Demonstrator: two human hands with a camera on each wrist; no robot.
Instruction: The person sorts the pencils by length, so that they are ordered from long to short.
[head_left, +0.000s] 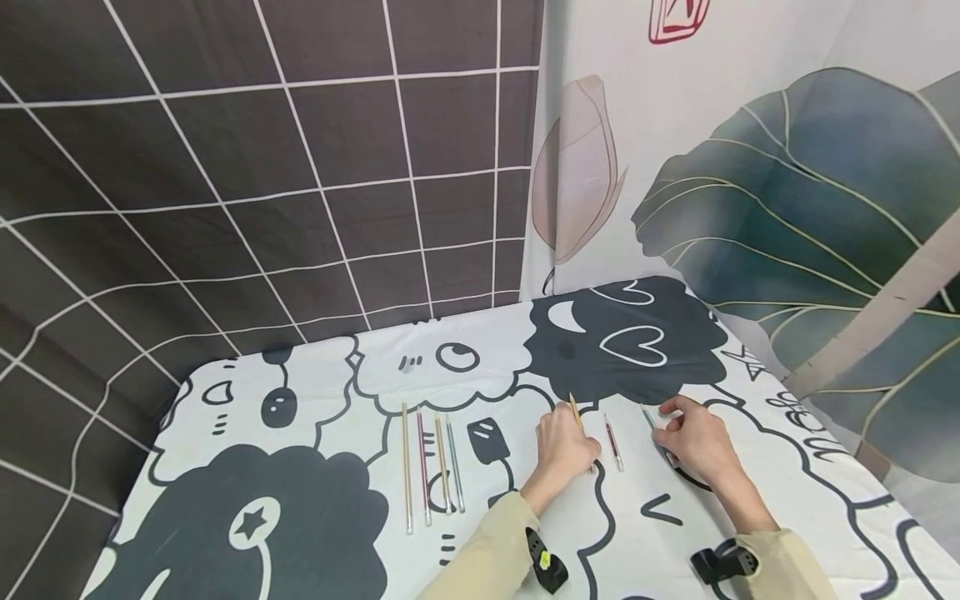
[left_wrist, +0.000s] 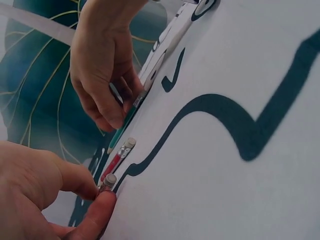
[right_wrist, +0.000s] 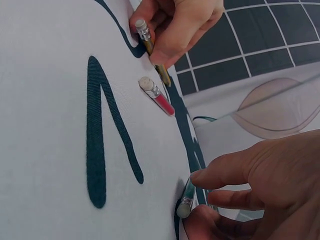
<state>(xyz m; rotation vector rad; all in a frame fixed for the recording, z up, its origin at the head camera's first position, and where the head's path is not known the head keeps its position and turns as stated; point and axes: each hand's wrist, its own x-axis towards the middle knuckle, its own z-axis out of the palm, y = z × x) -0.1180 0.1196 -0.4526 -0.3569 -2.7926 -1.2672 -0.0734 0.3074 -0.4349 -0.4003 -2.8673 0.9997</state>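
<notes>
Pinching yellow pencil [head_left: 575,407] with closed left fingers [left_wrist: 94,215], teal pencil [right_wrist: 188,193] between slightly parted right fingers [right_wrist: 225,167]

A dark grey drape [head_left: 337,133] with wavy white grid lines hangs behind and to the left. Rightward, a pale drape [head_left: 607,33] shows large blue-green leaves [head_left: 810,192] and one pinkish leaf [head_left: 588,167]. Below spreads a white cloth [head_left: 637,554] with black cartoon shapes [head_left: 322,517].

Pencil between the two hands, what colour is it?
The pencil is red; it shows best in the right wrist view.
</notes>
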